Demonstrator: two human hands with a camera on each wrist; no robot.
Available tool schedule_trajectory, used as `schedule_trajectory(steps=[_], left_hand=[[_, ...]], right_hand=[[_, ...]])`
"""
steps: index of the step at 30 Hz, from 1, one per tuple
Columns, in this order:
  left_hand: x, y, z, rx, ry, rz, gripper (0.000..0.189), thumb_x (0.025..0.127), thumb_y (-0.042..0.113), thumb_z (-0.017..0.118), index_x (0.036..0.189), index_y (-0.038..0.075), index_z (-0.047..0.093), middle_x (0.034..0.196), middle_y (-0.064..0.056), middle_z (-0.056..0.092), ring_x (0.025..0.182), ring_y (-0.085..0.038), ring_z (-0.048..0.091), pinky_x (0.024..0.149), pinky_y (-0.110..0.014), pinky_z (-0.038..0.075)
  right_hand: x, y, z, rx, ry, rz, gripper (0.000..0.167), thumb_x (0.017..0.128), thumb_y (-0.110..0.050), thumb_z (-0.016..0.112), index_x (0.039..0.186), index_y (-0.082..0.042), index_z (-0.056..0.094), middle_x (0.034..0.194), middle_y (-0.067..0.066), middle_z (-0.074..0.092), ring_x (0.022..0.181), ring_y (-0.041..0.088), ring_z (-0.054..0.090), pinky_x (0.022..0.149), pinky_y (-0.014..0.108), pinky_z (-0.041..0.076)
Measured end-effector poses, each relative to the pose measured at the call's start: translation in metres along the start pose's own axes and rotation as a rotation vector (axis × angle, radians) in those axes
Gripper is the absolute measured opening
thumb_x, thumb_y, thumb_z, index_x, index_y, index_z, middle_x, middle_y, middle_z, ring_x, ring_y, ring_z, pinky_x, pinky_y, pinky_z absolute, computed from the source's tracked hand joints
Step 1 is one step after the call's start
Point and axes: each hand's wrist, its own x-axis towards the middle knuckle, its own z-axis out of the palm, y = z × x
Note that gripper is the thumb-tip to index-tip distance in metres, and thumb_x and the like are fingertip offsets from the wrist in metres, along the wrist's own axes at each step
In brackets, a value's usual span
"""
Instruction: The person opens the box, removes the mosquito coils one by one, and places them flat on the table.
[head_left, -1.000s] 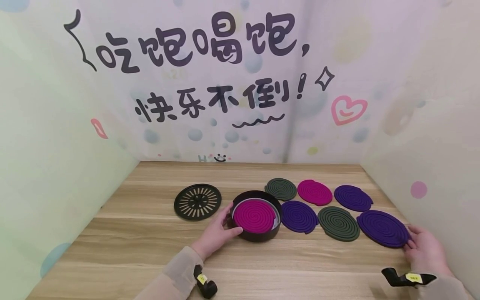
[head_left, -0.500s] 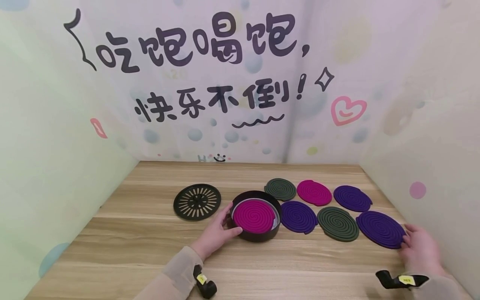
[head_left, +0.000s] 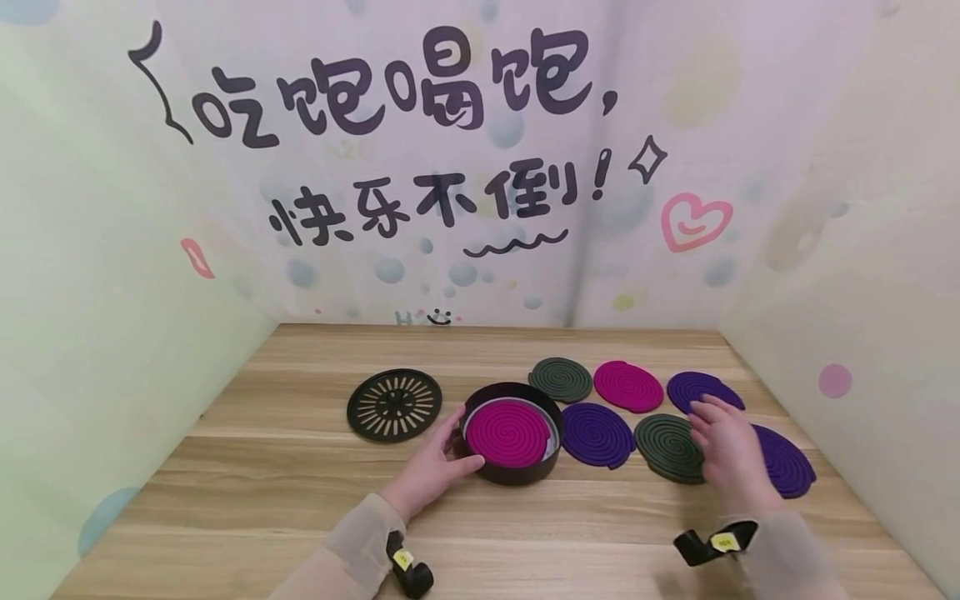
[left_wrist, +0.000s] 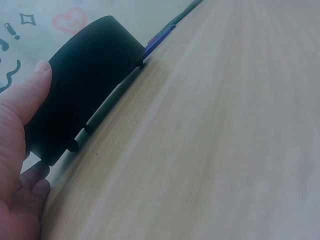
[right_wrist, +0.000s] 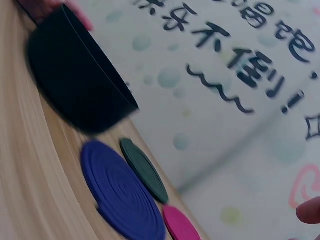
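In the head view my left hand [head_left: 427,475] holds the near left side of a black round mosquito coil holder [head_left: 517,477]. A magenta mosquito coil [head_left: 508,433] lies flat inside it. The left wrist view shows the thumb against the holder's wall [left_wrist: 85,90] and the fingers lower down. My right hand [head_left: 727,450], with nothing visible in it, hovers over the near green coil [head_left: 667,450] and the rightmost purple coil [head_left: 787,467], hiding part of each. Only a fingertip [right_wrist: 310,210] shows at the right wrist view's edge.
Left of the holder lies its black slotted lid [head_left: 375,427]. To the right are another purple coil [head_left: 598,435], a back green coil [head_left: 561,379], a magenta coil [head_left: 630,386] and a back purple coil [head_left: 690,390]. White walls enclose the wooden table [head_left: 247,500].
My right hand has let go of the rightmost purple coil's edge and moved left. That coil has shifted slightly left. The left hand and holder have stayed in place.
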Motion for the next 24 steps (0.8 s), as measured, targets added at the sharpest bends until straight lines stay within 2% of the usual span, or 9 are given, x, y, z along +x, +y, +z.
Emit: schedule_trajectory(steps=[5, 13, 19, 24], left_hand=[[0.0, 0.0, 0.0, 0.001, -0.002, 0.001, 0.09, 0.083, 0.035, 0.076, 0.153, 0.013, 0.025, 0.152, -0.022, 0.027, 0.135, -0.043, 0.033, 0.109, -0.049, 0.033], [0.0, 0.001, 0.0, -0.005, -0.001, -0.008, 0.089, 0.083, 0.033, 0.076, 0.153, 0.015, 0.025, 0.153, -0.021, 0.028, 0.136, -0.042, 0.032, 0.109, -0.049, 0.032], [0.0, 0.001, 0.0, -0.015, 0.002, -0.004, 0.088, 0.083, 0.031, 0.076, 0.153, 0.015, 0.025, 0.153, -0.021, 0.027, 0.136, -0.042, 0.032, 0.109, -0.049, 0.032], [0.0, -0.001, 0.0, -0.005, 0.0, -0.004, 0.088, 0.083, 0.034, 0.076, 0.153, 0.015, 0.025, 0.153, -0.02, 0.028, 0.136, -0.041, 0.032, 0.109, -0.048, 0.033]], right_hand=[[-0.006, 0.004, 0.044, -0.099, -0.116, -0.099, 0.057, 0.103, -0.018, 0.041, 0.15, 0.001, 0.017, 0.149, 0.014, 0.024, 0.117, 0.014, 0.041, 0.112, 0.036, 0.028], [-0.012, 0.01, 0.103, -0.138, -0.28, -0.178, 0.049, 0.101, -0.009, 0.042, 0.144, 0.009, 0.024, 0.143, 0.027, 0.035, 0.13, 0.033, 0.037, 0.113, 0.044, 0.028], [-0.01, 0.02, 0.134, -0.199, -0.345, -0.171, 0.047, 0.098, -0.008, 0.049, 0.14, 0.007, 0.033, 0.14, 0.026, 0.04, 0.13, 0.035, 0.039, 0.112, 0.047, 0.029], [-0.011, 0.03, 0.155, -0.368, -0.368, -0.203, 0.041, 0.096, -0.012, 0.055, 0.134, 0.0, 0.045, 0.134, 0.021, 0.049, 0.123, 0.032, 0.047, 0.106, 0.049, 0.037]])
